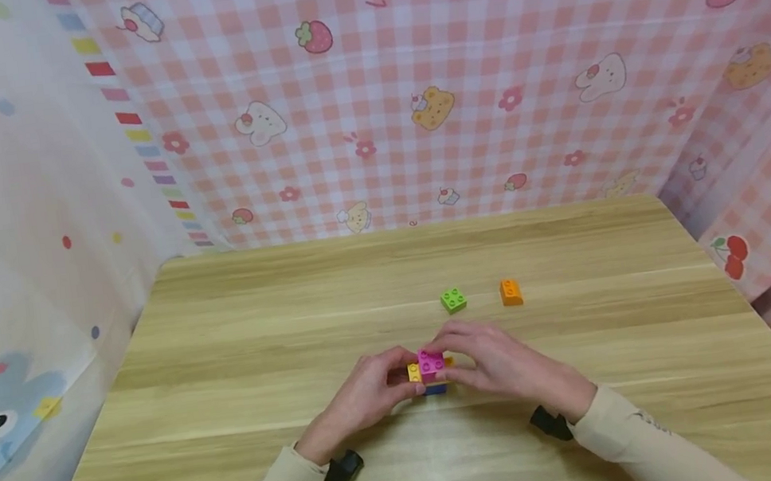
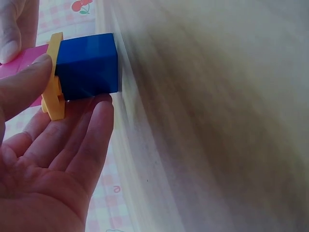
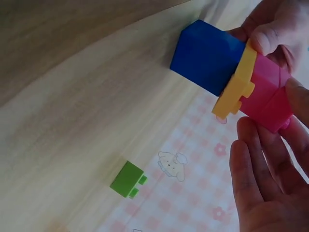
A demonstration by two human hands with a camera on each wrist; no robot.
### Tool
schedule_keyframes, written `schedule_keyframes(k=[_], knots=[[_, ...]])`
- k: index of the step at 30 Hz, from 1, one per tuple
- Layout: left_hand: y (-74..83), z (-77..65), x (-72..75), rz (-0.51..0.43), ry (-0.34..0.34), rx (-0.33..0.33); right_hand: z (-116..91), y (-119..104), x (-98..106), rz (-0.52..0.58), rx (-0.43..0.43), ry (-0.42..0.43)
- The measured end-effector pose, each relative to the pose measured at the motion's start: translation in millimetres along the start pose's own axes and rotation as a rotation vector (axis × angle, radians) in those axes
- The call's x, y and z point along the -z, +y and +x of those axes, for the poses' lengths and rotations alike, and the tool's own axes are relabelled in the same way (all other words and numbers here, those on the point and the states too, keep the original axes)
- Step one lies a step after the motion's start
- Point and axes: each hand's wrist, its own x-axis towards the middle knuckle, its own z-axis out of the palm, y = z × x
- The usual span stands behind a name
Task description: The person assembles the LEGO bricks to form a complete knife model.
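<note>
Both hands are at a small stack of toy building bricks near the middle of the table. At the bottom is a blue brick [image 2: 88, 66], with a yellow plate [image 3: 237, 86] across it. Pink bricks [image 3: 265, 96] sit on top, a seam showing between them. My left hand [image 1: 367, 394] holds the stack at the yellow plate, thumb against the near side and fingers behind. From the right, my right hand [image 1: 496, 362] grips the pink bricks between thumb and fingers. The plate's studded ends stick out past the blue brick.
Beyond the hands lie a lime green brick [image 1: 454, 300] with studs up and, to its right, an orange brick [image 1: 511, 293] with a sloped front. The wooden table [image 1: 275, 286] meets a pink checked cloth [image 1: 377, 169] at its far edge.
</note>
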Motion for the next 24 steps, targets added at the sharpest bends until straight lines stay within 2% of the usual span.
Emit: schedule_keyframes(k=[5, 12, 15, 20, 24], knots=[[-0.1, -0.7, -0.2, -0.001, 0.000, 0.003, 1, -2, -3, -0.007, -0.011, 0.001], [1.3, 0.8, 0.2, 0.040, -0.015, 0.006, -6, 2, -12, 0.024, -0.084, 0.047], [2.8, 1.3, 2.1, 0.064, -0.039, 0.019, -9, 3, -14, 0.057, -0.146, 0.044], [7.1, -1.2, 5.0, 0.125, -0.074, 0.045, -14, 4, -8, 0.102, -0.259, -0.006], [12.5, -6.9, 6.0, 0.125, -0.027, 0.059, -16, 11, 3, 0.084, -0.262, 0.015]])
